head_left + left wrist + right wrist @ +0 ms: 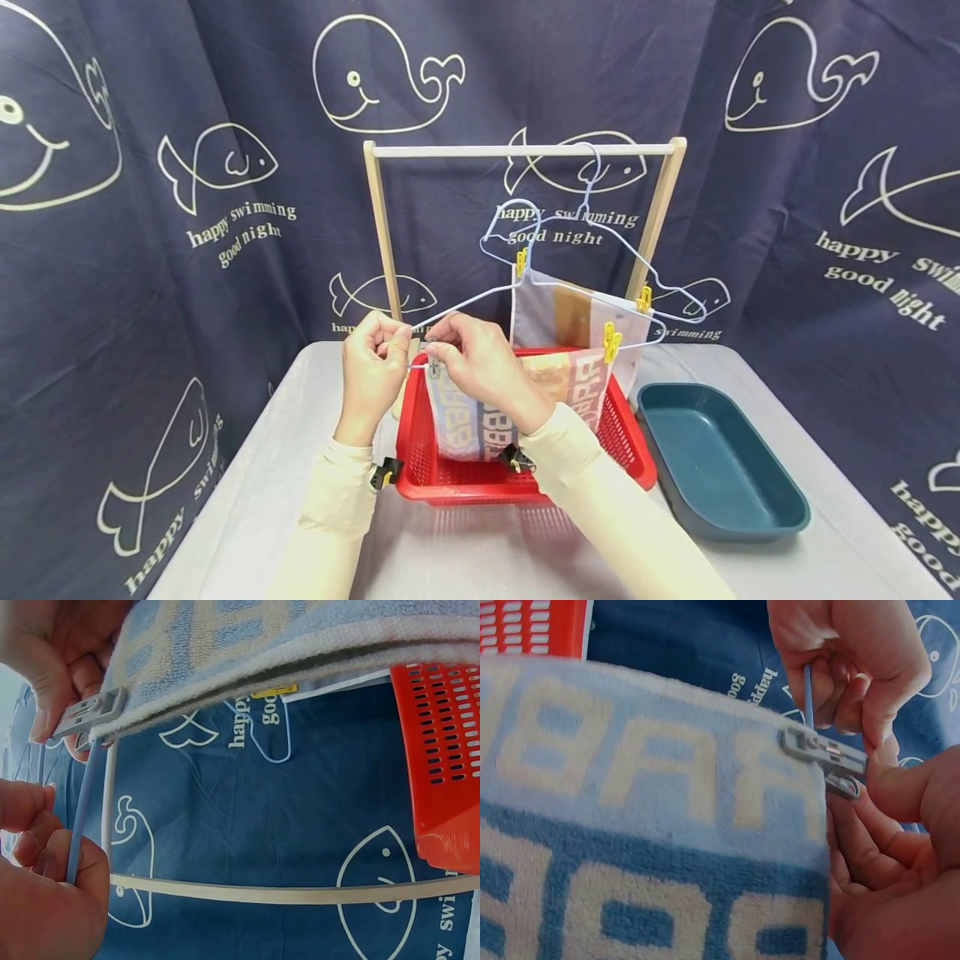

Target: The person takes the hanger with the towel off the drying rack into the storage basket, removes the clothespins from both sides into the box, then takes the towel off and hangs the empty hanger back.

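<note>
My left hand [372, 367] grips the end of a light blue wire hanger [480, 293]. Close beside it, my right hand [487, 358] pinches a grey clothespin [826, 752] by its handles. That clothespin sits at the corner of a patterned towel [652, 757], against the hanger's wire. Yellow clothespins [611, 342] hold the towel's other end to the same hanger. The towel hangs down over a red basket [420, 433], in front of its far side. In the left wrist view, the clothespin [91, 712] bridges towel edge and wire.
Behind stands a wooden rack [381, 225] with a white bar [465, 152]. A second hanger [626, 242] hangs from the bar, carrying another towel [540, 312] with yellow clothespins. A dark teal tub [720, 458] is on the table at the right.
</note>
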{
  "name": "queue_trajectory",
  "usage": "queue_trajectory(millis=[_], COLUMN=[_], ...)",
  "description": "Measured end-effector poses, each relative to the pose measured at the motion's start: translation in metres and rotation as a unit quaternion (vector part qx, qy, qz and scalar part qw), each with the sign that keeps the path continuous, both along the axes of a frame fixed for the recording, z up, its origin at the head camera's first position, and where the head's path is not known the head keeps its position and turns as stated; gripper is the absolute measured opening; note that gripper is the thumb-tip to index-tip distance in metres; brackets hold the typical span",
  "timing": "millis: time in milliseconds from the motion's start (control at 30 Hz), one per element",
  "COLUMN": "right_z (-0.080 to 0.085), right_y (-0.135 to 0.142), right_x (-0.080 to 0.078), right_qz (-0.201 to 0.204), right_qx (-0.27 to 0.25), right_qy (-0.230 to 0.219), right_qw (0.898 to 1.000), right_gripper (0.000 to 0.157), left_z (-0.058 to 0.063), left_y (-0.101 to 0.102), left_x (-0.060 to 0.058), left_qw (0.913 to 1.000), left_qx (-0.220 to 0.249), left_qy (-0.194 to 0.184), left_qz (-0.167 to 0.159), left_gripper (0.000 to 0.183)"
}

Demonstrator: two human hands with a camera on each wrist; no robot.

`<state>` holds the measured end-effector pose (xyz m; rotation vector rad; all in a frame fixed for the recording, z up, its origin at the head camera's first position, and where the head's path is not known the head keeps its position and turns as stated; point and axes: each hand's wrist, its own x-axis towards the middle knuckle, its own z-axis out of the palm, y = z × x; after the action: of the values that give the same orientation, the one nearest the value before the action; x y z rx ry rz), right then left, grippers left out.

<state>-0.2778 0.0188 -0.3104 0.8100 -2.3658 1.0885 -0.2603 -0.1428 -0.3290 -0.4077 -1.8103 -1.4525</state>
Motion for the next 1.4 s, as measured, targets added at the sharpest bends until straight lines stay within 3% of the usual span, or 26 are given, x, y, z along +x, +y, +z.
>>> queue_trajectory(millis=[133, 233, 333, 567, 667, 1000, 1400], right_z=[0.001, 0.001, 0.0, -0.001, -0.002, -0.003, -0.003], right_y=[-0.002, -0.003, -0.003, -0.003, -0.003, 0.001, 0.008], right_x=[0.002, 0.001, 0.001, 0.0, -0.001, 0.001, 0.007], right_qz=[-0.013, -0.021, -0.029, -0.042, -0.04, -0.032, -0.044], right_qx=[-0.008, -0.014, -0.021, -0.046, -0.061, -0.1, -0.135], right_qy=[0.001, -0.005, -0.01, -0.001, 0.0, 0.005, -0.029], right_qw=[1.0, 1.0, 0.999, 0.998, 0.997, 0.994, 0.989], right_gripper=[0.006, 0.004, 0.004, 0.01, 0.011, 0.011, 0.014], left_z=[-0.002, 0.009, 0.011, -0.01, -0.014, -0.016, -0.009], left_y=[0.0, 0.004, 0.004, -0.003, -0.006, -0.01, -0.003], left_x=[-0.002, 0.01, 0.013, -0.011, -0.015, -0.016, -0.011], left_qw=[1.0, 1.0, 1.0, 1.0, 1.0, 0.9999, 0.9999], left_qx=[0.004, 0.003, 0.0, -0.001, -0.002, -0.005, 0.002], left_qy=[-0.002, -0.003, -0.004, -0.007, -0.004, 0.008, -0.007], left_qz=[0.0, -0.003, -0.005, 0.004, 0.004, -0.008, 0.008], left_gripper=[0.007, 0.006, 0.005, 0.004, 0.006, 0.009, 0.006])
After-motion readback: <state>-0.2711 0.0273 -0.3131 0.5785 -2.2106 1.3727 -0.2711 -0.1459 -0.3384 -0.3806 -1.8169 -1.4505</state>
